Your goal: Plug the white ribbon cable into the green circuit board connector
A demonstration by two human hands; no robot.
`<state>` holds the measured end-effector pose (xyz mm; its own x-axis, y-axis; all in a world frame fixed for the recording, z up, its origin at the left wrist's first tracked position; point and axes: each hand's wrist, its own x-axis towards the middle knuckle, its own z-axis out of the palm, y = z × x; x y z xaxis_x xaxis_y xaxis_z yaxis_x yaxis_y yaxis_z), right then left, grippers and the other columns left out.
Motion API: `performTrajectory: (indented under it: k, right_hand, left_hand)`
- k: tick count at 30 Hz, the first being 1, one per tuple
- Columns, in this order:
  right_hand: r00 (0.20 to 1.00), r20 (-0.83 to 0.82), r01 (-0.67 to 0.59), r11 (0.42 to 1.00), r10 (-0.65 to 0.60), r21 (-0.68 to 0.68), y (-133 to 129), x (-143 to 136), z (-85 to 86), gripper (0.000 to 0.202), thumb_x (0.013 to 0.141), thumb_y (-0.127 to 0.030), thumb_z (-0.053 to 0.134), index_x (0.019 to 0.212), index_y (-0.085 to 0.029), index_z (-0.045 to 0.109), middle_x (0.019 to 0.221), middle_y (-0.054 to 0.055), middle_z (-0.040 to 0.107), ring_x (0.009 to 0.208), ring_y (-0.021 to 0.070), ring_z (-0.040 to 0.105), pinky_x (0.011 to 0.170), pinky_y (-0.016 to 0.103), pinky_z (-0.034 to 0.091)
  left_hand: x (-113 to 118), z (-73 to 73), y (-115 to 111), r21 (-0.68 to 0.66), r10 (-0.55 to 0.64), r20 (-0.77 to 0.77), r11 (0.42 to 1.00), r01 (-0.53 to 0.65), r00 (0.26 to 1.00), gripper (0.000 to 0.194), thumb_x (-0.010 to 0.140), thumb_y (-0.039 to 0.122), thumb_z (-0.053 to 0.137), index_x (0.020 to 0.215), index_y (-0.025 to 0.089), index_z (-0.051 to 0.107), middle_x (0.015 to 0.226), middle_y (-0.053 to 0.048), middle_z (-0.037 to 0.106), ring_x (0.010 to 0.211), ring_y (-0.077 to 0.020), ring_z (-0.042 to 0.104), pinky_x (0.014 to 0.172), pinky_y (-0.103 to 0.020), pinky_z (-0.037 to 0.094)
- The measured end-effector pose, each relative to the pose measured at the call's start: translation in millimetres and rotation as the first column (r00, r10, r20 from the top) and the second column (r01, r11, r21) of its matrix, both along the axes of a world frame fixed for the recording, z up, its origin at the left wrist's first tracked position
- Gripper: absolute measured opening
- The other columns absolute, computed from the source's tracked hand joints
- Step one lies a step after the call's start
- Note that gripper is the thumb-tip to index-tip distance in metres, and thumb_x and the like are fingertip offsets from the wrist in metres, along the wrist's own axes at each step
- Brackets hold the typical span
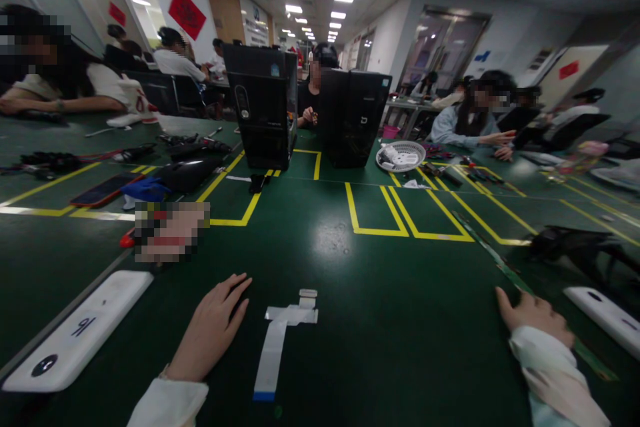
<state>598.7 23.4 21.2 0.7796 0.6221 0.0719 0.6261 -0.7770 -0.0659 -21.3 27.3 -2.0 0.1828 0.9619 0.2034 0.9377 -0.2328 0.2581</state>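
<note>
A white flat ribbon cable (273, 351) with a blue end lies on the green table in front of me, its upper part branching into short tabs. My left hand (210, 328) rests just left of it, fingers stretched out and holding nothing. Far to the right, my right hand (539, 315) lies over a long, narrow green strip (505, 267) that looks like a circuit board. Its thumb sticks out away from the strip, and the fingers are apart; the hand partly hides the strip's middle.
A white casing (80, 333) lies at left, another (607, 320) at right beside a black part (580, 247). Two black computer towers (263, 107) stand ahead. Yellow tape (380, 233) marks the table. A round white basket (400, 157) stands farther back. Other people sit around.
</note>
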Motion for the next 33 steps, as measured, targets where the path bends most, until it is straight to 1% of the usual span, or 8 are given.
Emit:
performTrajectory:
  k: [6, 13, 16, 19, 22, 26, 29, 33]
  right_hand:
    - [0.982, 0.06, -0.176, 0.984, 0.177, -0.023, -17.1, 11.4, -12.0, 0.083, 0.082, -0.066, 0.012, 0.133, -0.012, 0.05, 0.133, 0.022, 0.048, 0.115, 0.0438, 0.048, 0.089, 0.055, 0.042]
    - [0.877, 0.059, -0.48, 0.875, 0.477, 0.064, -35.0, 31.7, -24.2, 0.071, 0.077, -0.06, 0.023, 0.121, -0.013, 0.056, 0.127, 0.017, 0.054, 0.117, 0.0342, 0.052, 0.102, 0.043, 0.039]
    - [0.908, 0.14, -0.41, 0.905, 0.394, 0.112, -43.3, 23.3, -21.6, 0.074, 0.079, -0.059, 0.02, 0.124, -0.011, 0.053, 0.136, 0.02, 0.047, 0.125, 0.0362, 0.045, 0.103, 0.046, 0.037]
    - [0.989, 0.131, -0.095, 0.977, 0.071, 0.19, -53.8, 9.2, -20.3, 0.079, 0.079, -0.064, 0.019, 0.134, -0.014, 0.046, 0.141, 0.024, 0.039, 0.128, 0.0429, 0.039, 0.098, 0.057, 0.036]
    - [0.992, 0.027, 0.114, 0.964, -0.124, 0.239, -61.2, 4.8, -24.4, 0.079, 0.076, -0.067, 0.026, 0.137, -0.021, 0.044, 0.141, 0.027, 0.036, 0.128, 0.0469, 0.036, 0.093, 0.063, 0.033]
    - [0.999, -0.009, 0.049, 0.988, -0.048, 0.145, -58.8, 17.8, -32.6, 0.081, 0.075, -0.068, 0.024, 0.137, -0.021, 0.045, 0.138, 0.027, 0.04, 0.129, 0.0461, 0.035, 0.095, 0.063, 0.031]
    - [0.997, 0.021, -0.072, 0.994, 0.071, 0.082, -49.3, 27.4, -35.3, 0.08, 0.076, -0.068, 0.022, 0.136, -0.021, 0.046, 0.14, 0.023, 0.041, 0.13, 0.0429, 0.036, 0.099, 0.059, 0.033]
    - [0.956, 0.061, -0.289, 0.957, 0.288, 0.0, -31.2, 30.5, -34.1, 0.079, 0.081, -0.061, 0.017, 0.135, -0.011, 0.046, 0.141, 0.024, 0.041, 0.131, 0.0389, 0.037, 0.105, 0.051, 0.032]
  left_hand:
    - [2.3, 0.3, 1.6, 0.055, -0.031, 0.014, 0.998, 0.03, 0.999, 0.047, 0.091, 0.042, 0.04, 0.131, 0.021, 0.053, 0.136, -0.01, 0.054, 0.126, -0.0275, 0.048, 0.105, -0.049, 0.04]
    - [2.4, 3.2, 0.5, 0.035, -0.008, 0.012, 0.999, 0.008, 1.0, 0.048, 0.09, 0.042, 0.041, 0.132, 0.021, 0.053, 0.136, -0.01, 0.054, 0.125, -0.0285, 0.049, 0.102, -0.05, 0.042]
    - [2.5, 3.2, 0.1, 0.031, -0.008, 0.015, 1.0, 0.008, 1.0, 0.048, 0.09, 0.043, 0.041, 0.131, 0.022, 0.053, 0.136, -0.01, 0.053, 0.125, -0.0285, 0.049, 0.102, -0.05, 0.042]
    - [3.6, 3.4, -0.2, 0.03, 0.002, 0.015, 1.0, -0.002, 1.0, 0.047, 0.091, 0.043, 0.041, 0.131, 0.023, 0.053, 0.136, -0.01, 0.054, 0.126, -0.0284, 0.049, 0.102, -0.05, 0.042]
    - [5.2, 4.8, -0.8, 0.022, 0.013, 0.01, 1.0, -0.013, 1.0, 0.048, 0.091, 0.043, 0.039, 0.131, 0.022, 0.053, 0.137, -0.01, 0.053, 0.126, -0.0284, 0.049, 0.103, -0.051, 0.041]
    - [5.5, 6.1, -1.3, -0.003, 0.018, -0.002, 1.0, -0.018, 1.0, 0.049, 0.091, 0.043, 0.039, 0.132, 0.02, 0.053, 0.138, -0.011, 0.052, 0.126, -0.0289, 0.048, 0.103, -0.051, 0.041]
    - [4.2, 5.1, -1.4, -0.005, 0.005, -0.005, 1.0, -0.005, 1.0, 0.049, 0.091, 0.043, 0.04, 0.133, 0.021, 0.051, 0.138, -0.011, 0.051, 0.127, -0.0288, 0.048, 0.103, -0.052, 0.041]
    - [3.9, 4.2, -1.0, 0.011, -0.005, -0.012, 1.0, 0.005, 1.0, 0.048, 0.091, 0.042, 0.04, 0.133, 0.02, 0.051, 0.138, -0.011, 0.051, 0.127, -0.0282, 0.047, 0.104, -0.05, 0.04]
